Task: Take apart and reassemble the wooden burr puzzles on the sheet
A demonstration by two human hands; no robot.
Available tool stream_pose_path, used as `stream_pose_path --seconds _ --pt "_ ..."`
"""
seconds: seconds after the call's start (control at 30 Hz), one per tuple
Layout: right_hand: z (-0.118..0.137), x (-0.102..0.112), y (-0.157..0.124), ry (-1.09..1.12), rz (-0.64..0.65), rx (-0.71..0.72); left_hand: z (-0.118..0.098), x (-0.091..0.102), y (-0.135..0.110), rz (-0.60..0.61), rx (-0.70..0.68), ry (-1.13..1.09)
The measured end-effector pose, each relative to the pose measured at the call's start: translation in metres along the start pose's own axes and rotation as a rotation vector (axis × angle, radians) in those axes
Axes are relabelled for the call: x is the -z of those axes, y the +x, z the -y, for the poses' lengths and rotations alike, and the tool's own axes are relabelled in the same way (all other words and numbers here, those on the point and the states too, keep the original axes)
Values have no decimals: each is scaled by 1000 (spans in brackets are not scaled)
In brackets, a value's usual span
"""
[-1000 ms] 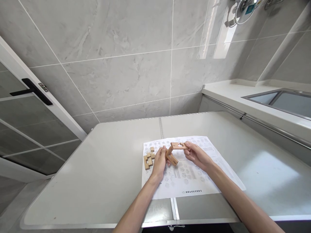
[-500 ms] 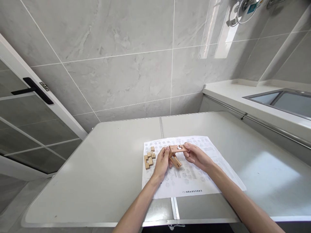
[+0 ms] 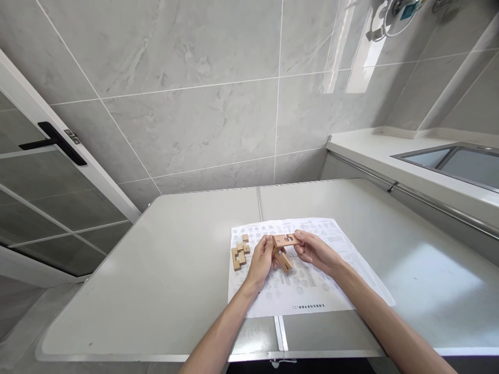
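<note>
Down by me, table edge: a small metal latch [image 3: 276, 362] sits on the rim of the pale grey, white-edged folding table [image 3: 156, 280]; the dark patch below it is cut off, and I cannot tell what it is.
My left hand [image 3: 260, 259]: fingers clenched around the left end of the wooden pieces, hiding how they meet.
My right hand [image 3: 317, 253]: thumb and fingers pinching the right end of the slab, covering that tip.
Slab: flat, reddish-tan wood [image 3: 280, 242], held between my hands above the sheet, a curved cut-out through it; the dark mark near its left end is too small to read.
Stub: light-brown wooden bar [image 3: 284, 261] slanting out below the slab from my left fingers, a black squiggle on its end; its other end is hidden.
Sheet: large white printed paper [image 3: 273, 307] on the table, under my hands; rows of faint grey figures, and a bold dark line along the near edge that I cannot read.
Loose blocks: yellowish wooden pieces [image 3: 241, 258] clustered on the sheet's left side, just beyond my left hand.
Door: white frame, dark panes, black lever handle [image 3: 64, 144]; cut off at left.
Counter: white ledge [image 3: 362, 143] with a grey-framed basin [image 3: 463, 162], cut off at right.
Wall: grey marbled tiles [image 3: 195, 122].
Fixture: white-and-metal fitting [image 3: 399, 18], cropped above; its teal label is illegible.
</note>
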State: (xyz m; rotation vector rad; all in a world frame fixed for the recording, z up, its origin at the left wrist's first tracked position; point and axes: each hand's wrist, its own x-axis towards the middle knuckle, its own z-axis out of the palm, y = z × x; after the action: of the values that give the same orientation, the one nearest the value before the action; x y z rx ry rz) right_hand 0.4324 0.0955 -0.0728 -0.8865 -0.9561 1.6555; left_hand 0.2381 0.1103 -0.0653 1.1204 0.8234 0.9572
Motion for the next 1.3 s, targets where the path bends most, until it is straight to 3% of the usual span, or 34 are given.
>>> stream_pose_path --seconds 0.9,1.3 --pt "-1 -3 0 8 -47 -7 7 4 -1 -3 -65 105" --pt "-2 -4 0 -9 0 -22 7 3 1 33 25 18"
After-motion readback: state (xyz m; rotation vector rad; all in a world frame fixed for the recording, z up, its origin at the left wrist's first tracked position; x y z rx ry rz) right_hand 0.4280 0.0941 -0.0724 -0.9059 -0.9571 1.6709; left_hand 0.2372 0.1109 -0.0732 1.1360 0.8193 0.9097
